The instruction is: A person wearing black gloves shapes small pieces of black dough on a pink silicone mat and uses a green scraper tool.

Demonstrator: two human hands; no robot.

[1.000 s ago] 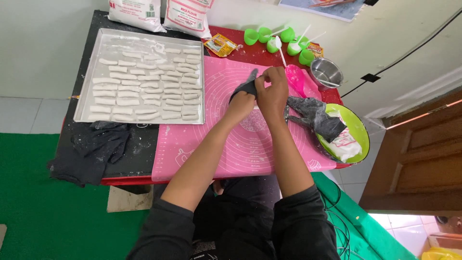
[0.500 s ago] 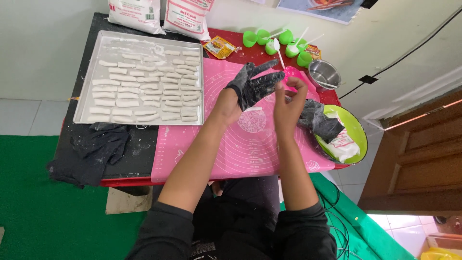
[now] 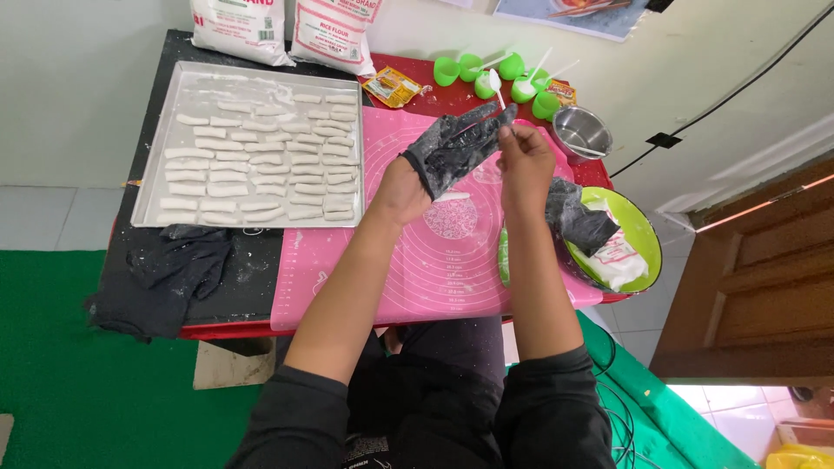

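Pink silicone is covering the middle of the table: a baking mat (image 3: 434, 260) printed with rings and rulers is lying under both hands; to its left, in the upper left of the frame, a metal tray (image 3: 156, 130) is holding rows of pale dough sticks (image 3: 261, 161); below the tray a dark cloth (image 3: 174, 269) is lying crumpled and dusted white; two white flour bags (image 3: 287, 30) are standing along the top edge; a cluster of green cups (image 3: 495, 74) with white spoons is sitting at top centre, a small steel bowl (image 3: 580, 132) just right of them; a green bowl (image 3: 638, 234) at centre right is holding a second dark glove and white scraps; nothing is standing between me and the hands.

I am seeing the left hand (image 3: 434, 169) raised above the mat at centre frame, fingers spread wide and pointing to the upper right; the black glove (image 3: 456, 148) is sitting on it only partway, covering the fingers and palm while the wrist and heel are showing bare. The right hand (image 3: 521, 161) is just beside it, fingers narrow, pinching the glove at its fingertips. The glove is looking matte black, wrinkled, streaked and smeared with whitish flour; its finger ends are looking loose.
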